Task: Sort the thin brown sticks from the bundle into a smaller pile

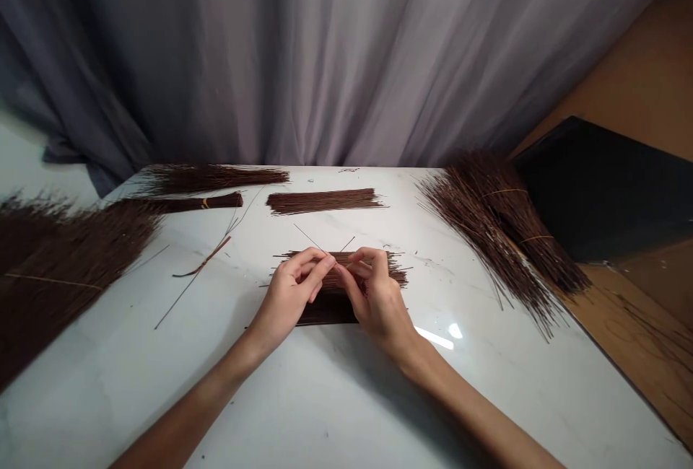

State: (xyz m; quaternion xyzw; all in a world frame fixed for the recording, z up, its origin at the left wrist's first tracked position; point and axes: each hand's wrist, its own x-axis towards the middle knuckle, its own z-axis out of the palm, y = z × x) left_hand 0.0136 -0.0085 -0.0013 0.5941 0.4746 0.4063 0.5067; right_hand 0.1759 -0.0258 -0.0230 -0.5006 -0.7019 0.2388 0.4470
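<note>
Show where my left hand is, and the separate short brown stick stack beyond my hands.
Left hand (288, 291), head view: near the thumb's base.
Short brown stick stack (323, 201), head view: its middle.

We saw a tabletop (325, 404) with a smooth, glossy white finish, marble-like in its faint grey veining, bright reflections lying on its polish. The stick stack (393, 267) looked like dry, woody plant matter, matt and rough at its ends; the thin stick (308, 237) was too fine for us to judge its finish. We found the same coarse, fibrous, unpolished look in the large left bundle (70, 245) and the right bundles (495, 238). Behind, we had a curtain (346, 43) of soft grey cloth, and at the side a smooth, mostly matt black panel (600, 187).
</note>
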